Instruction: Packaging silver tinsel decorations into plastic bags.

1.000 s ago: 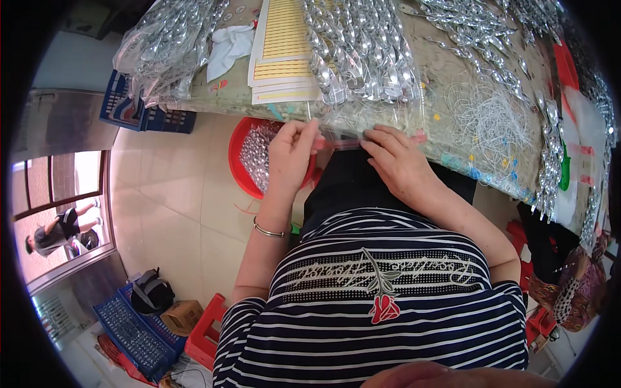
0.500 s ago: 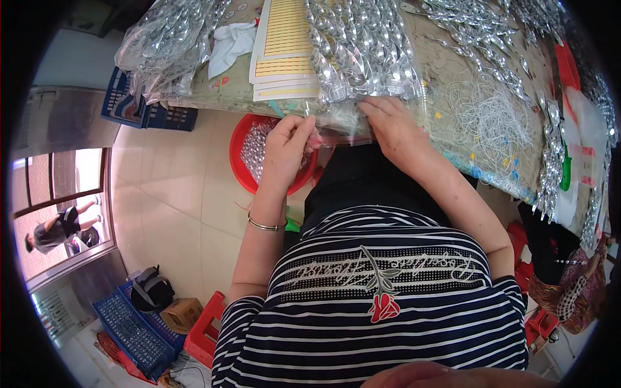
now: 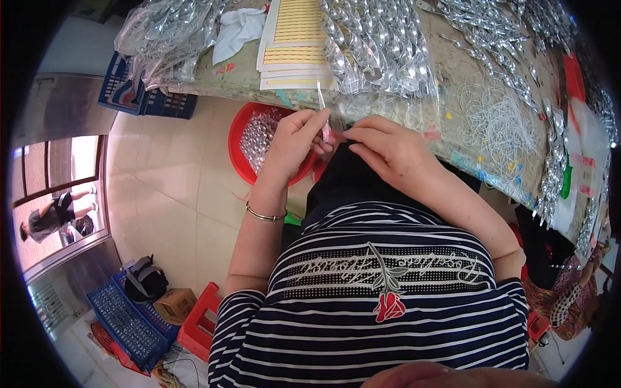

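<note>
Left hand [image 3: 294, 139]: raised at the counter [image 3: 453, 84] edge, fingers pinched on a thin clear strip with a pink end [image 3: 323, 116]; metal bangle on the wrist. Right hand [image 3: 381, 145]: beside it, fingertips closed on the same strip's pink end, palm down.

Counter: worn surface; clear bag of silver pieces [image 3: 381, 48] just behind the hands, yellow printed sheets [image 3: 294, 39] to the left of the bag, a tangle of white thread [image 3: 498, 123] to its right.

Floor: red basin of silver pieces [image 3: 249, 145] below the left hand; blue crates [image 3: 126, 317] further off on beige tiles.
</note>
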Motion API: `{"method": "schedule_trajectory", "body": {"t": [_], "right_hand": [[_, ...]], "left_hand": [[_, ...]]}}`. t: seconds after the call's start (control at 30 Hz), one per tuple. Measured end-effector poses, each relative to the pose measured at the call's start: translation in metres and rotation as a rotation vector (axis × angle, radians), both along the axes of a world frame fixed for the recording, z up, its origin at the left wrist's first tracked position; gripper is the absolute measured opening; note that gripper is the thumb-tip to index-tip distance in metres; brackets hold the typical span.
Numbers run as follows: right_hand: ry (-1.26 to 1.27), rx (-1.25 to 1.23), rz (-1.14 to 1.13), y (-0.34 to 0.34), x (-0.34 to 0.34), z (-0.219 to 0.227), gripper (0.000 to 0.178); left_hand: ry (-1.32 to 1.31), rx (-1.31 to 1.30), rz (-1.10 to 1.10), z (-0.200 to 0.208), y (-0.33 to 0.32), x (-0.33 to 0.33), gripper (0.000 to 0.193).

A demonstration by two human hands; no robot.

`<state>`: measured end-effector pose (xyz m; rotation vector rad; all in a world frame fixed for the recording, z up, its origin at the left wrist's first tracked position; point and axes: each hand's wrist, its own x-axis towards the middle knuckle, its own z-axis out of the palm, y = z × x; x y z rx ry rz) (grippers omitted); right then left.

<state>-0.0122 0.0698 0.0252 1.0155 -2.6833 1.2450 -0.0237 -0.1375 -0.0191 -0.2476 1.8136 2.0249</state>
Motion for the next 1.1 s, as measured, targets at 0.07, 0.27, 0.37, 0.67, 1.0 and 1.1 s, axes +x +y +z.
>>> {"method": "schedule_trajectory", "body": {"t": [0.07,0.27,0.37,0.67,1.0,1.1], "right_hand": [[-0.022,-0.041,0.006,-0.013,-0.005,-0.002,0.019],[-0.015,-0.038,-0.023,-0.028,-0.020,-0.012,0.016],[-0.008,-0.033,-0.023,-0.030,-0.021,-0.015,0.015],[0.006,0.055,0.000,-0.036,-0.025,-0.017,0.010],[-0.741,-0.232,0.047,-0.005,-0.006,0.024,0.008],[-0.769,-0.394,-0.011,0.016,0.003,0.032,0.006]], "left_hand": [[0.012,-0.002,0.006,0.001,0.001,0.000,0.030],[0.030,0.052,0.016,0.004,0.004,0.002,0.031],[-0.045,0.144,0.062,-0.002,0.003,0.001,0.031],[0.038,-0.003,0.028,-0.001,0.002,-0.001,0.033],[0.109,0.000,0.014,-0.005,-0.007,0.002,0.033],[0.103,-0.017,0.044,-0.002,-0.009,0.003,0.034]]}}
